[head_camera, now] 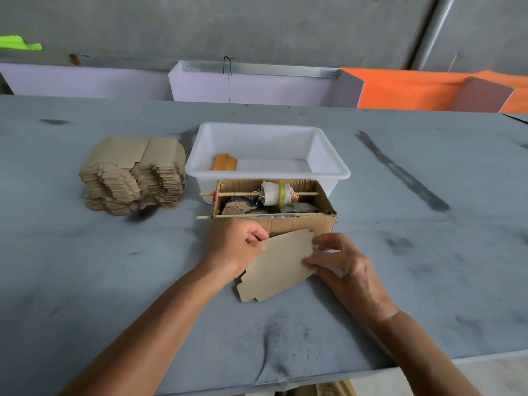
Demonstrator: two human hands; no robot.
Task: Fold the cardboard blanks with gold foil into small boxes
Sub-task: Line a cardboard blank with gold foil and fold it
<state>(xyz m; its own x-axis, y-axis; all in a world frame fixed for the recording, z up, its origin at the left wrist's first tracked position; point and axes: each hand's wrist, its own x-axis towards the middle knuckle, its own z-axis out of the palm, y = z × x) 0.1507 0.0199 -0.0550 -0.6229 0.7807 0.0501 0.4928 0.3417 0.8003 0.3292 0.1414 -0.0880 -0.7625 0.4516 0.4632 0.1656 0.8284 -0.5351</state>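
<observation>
A flat tan cardboard blank [278, 267] is held tilted above the grey table, its plain side up. My left hand [237, 247] grips its upper left edge with curled fingers. My right hand [340, 267] pinches its right edge between thumb and fingers. A tall stack of the same blanks [133, 175] stands at the left of the table. One folded orange-gold box [225, 162] lies inside the white plastic tub [328, 170] behind my hands.
An open brown carton [303, 224] stands just past my hands, with two wooden sticks across it, a cloth-wrapped roll and dark lumps inside. Lilac and orange bins line the far edge of the table. The table's near edge runs below my forearms.
</observation>
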